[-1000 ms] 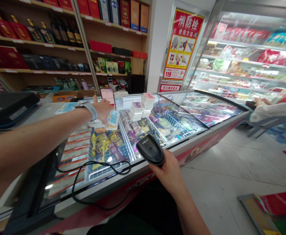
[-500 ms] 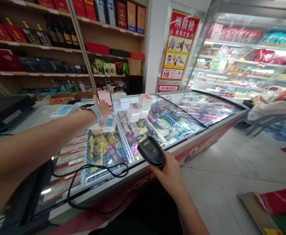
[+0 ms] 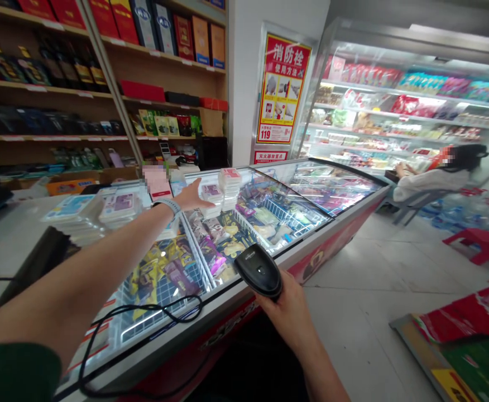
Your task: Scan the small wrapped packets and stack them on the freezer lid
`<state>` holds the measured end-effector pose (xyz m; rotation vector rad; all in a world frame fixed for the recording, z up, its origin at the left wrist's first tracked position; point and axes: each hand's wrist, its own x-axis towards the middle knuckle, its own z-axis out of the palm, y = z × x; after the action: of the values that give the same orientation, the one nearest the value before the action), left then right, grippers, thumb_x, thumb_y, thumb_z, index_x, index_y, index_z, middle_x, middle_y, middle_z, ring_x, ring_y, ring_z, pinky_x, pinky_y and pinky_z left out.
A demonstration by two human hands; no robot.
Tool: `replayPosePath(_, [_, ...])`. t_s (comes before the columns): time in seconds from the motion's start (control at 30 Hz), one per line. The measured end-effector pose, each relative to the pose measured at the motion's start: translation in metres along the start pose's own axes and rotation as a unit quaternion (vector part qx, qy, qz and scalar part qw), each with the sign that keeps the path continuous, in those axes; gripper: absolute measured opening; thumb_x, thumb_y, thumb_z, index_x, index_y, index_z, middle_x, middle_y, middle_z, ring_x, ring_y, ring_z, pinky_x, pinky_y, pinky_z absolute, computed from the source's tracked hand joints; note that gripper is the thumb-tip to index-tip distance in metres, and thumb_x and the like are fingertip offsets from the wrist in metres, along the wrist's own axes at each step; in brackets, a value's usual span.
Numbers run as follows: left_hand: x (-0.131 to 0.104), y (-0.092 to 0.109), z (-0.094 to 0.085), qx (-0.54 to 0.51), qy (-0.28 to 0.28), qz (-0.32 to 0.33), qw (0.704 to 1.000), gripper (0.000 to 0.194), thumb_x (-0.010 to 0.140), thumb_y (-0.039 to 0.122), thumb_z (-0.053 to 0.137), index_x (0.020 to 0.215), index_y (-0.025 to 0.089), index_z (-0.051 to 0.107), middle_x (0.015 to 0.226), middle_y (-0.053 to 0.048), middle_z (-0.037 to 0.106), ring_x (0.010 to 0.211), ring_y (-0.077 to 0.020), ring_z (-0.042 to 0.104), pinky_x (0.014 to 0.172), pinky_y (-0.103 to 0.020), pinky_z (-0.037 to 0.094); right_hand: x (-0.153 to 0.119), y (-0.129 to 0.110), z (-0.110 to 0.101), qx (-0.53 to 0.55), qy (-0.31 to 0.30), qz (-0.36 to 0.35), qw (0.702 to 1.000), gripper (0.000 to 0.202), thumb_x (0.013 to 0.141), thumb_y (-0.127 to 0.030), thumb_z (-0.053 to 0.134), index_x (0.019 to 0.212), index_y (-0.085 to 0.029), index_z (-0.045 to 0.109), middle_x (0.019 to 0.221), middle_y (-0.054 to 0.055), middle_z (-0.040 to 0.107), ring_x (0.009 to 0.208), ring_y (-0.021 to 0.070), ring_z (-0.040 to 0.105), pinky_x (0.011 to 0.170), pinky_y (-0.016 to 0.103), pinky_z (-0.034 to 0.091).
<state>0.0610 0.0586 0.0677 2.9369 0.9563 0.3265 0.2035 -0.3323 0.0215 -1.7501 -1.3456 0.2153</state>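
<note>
My right hand (image 3: 290,304) is wrapped round the handle of a black barcode scanner (image 3: 259,272), held over the front edge of a glass-topped chest freezer (image 3: 353,215). My left hand (image 3: 192,196) reaches across the glass with its fingers spread, holding nothing. Its fingertips are at a short stack of clear flat packs with purple labels (image 3: 211,194); whether they touch I cannot tell. A taller stack with red labels (image 3: 230,184) is just beyond. Behind my left wrist, a phone (image 3: 158,184) with a pink screen stands propped up.
More flat packs (image 3: 71,207) are piled at the left. A black cable (image 3: 164,307) loops over the freezer's front edge. Wire baskets of wrapped goods (image 3: 148,273) lie under the glass. A seated person (image 3: 432,181) is at the right, near a red stool (image 3: 474,245).
My left hand has left the phone and moved right to the stacked packs, its fingers now spread. My right hand keeps holding the barcode scanner. The view has turned somewhat to the right.
</note>
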Motion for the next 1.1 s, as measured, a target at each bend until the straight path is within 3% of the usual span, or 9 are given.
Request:
replayPosePath(0.1, [0.003, 0.006, 0.001, -0.05, -0.014, -0.044, 0.998, 0.121, 0.084, 0.083, 0.042, 0.155, 0.0, -0.011, 0.16, -0.032, 0.028, 0.14, -0.0341, 0.045, 0.105, -0.042, 0.038, -0.003, 0.004, -0.005, -0.011, 0.01, 0.012, 1.0, 0.008, 0.08, -0.019, 0.063, 0.088, -0.019, 0.066, 0.087, 0.006, 0.071, 0.085, 0.0252, 0.064, 0.078, 0.034, 0.049])
replayPosePath(0.23, [0.003, 0.008, -0.003, -0.1, -0.031, -0.051, 0.993, 0.119, 0.085, 0.082, 0.041, 0.153, 0.004, -0.018, 0.159, -0.027, 0.034, 0.136, -0.0254, 0.051, 0.104, -0.035, 0.04, -0.004, 0.007, -0.008, -0.015, 0.017, 0.018, 1.0, 0.009, 0.08, -0.019, 0.064, 0.088, -0.018, 0.067, 0.086, 0.006, 0.072, 0.083, 0.0246, 0.064, 0.078, 0.034, 0.05])
replayPosePath(0.43, [-0.005, 0.007, -0.01, -0.135, 0.001, -0.049, 0.99, 0.119, 0.084, 0.079, 0.05, 0.156, 0.005, -0.008, 0.161, -0.027, 0.031, 0.145, -0.0317, 0.039, 0.109, -0.038, 0.04, -0.003, 0.007, -0.005, -0.009, 0.012, 0.02, 1.0, 0.008, 0.08, -0.019, 0.064, 0.088, -0.019, 0.067, 0.085, 0.006, 0.072, 0.085, 0.0259, 0.066, 0.077, 0.034, 0.05])
replayPosePath(0.63, [-0.038, 0.007, -0.022, -0.14, 0.041, -0.018, 0.989, 0.118, 0.076, 0.064, 0.07, 0.16, 0.015, 0.004, 0.16, -0.02, 0.036, 0.146, -0.0329, 0.038, 0.118, -0.044, 0.033, -0.003, 0.007, 0.001, -0.008, 0.007, 0.011, 1.0, 0.012, 0.081, -0.022, 0.063, 0.092, -0.019, 0.067, 0.088, 0.007, 0.071, 0.087, 0.0263, 0.066, 0.079, 0.035, 0.05])
replayPosePath(0.77, [-0.07, 0.009, -0.033, -0.115, 0.03, 0.037, 0.992, 0.118, 0.069, 0.061, 0.076, 0.161, 0.021, 0.013, 0.159, -0.017, 0.038, 0.145, -0.0334, 0.041, 0.119, -0.046, 0.033, 0.0, 0.002, 0.003, -0.021, 0.006, -0.011, 1.0, 0.005, 0.082, -0.023, 0.065, 0.085, -0.02, 0.065, 0.083, 0.005, 0.071, 0.083, 0.0252, 0.065, 0.075, 0.033, 0.049])
replayPosePath(1.1, [-0.137, 0.048, -0.075, -0.049, -0.026, 0.21, 0.976, 0.096, 0.081, 0.045, 0.072, 0.161, 0.029, 0.021, 0.159, -0.015, 0.04, 0.144, -0.0302, 0.041, 0.119, -0.043, 0.034, 0.011, -0.027, 0.015, -0.021, -0.038, -0.052, 0.998, 0.011, 0.076, -0.017, 0.068, 0.085, -0.02, 0.064, 0.086, 0.005, 0.069, 0.085, 0.0237, 0.063, 0.08, 0.032, 0.047])
